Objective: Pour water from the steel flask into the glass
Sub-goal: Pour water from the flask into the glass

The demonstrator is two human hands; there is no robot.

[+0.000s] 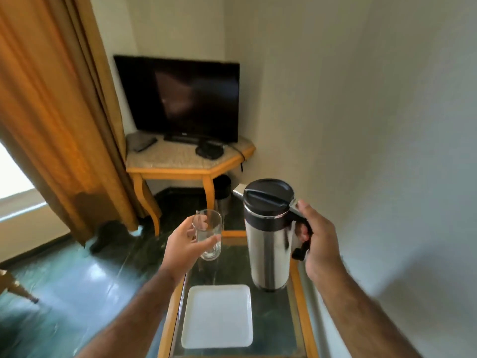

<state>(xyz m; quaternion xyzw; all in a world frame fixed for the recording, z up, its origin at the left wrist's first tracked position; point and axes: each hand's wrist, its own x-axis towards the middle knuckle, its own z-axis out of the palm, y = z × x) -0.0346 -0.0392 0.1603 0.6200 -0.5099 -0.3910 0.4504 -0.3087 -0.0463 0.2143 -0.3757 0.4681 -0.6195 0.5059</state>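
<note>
The steel flask (271,244) stands upright near the right edge of the worktop (273,321), its black lid (268,196) on and its base at or just above the glass surface; whether it touches cannot be told. The right hand (320,239) grips the flask's black handle (302,244) from the right side, its fingers (302,232) curled through the handle and the thumb lying along the top near the lid. To the left of the flask, over the far left part of the worktop, the glass (209,235) is held off the surface, upright or tilted slightly, and looks empty. The left hand (185,246) cradles it from the left, fingers wrapped around the lower half of its wall with the thumb across the near side. Flask and glass are near each other but apart, with no water passing between them. On the near part of the worktop lies a white square tray (216,316), flat and bare, just in front of the flask's base. The worktop is a dark glass panel in a light wooden frame. Beyond it, in the room's corner, a dark television (180,99) sits on a wooden corner table (185,164), with an orange-brown curtain (56,120) hanging at the left beside a bright window.
</note>
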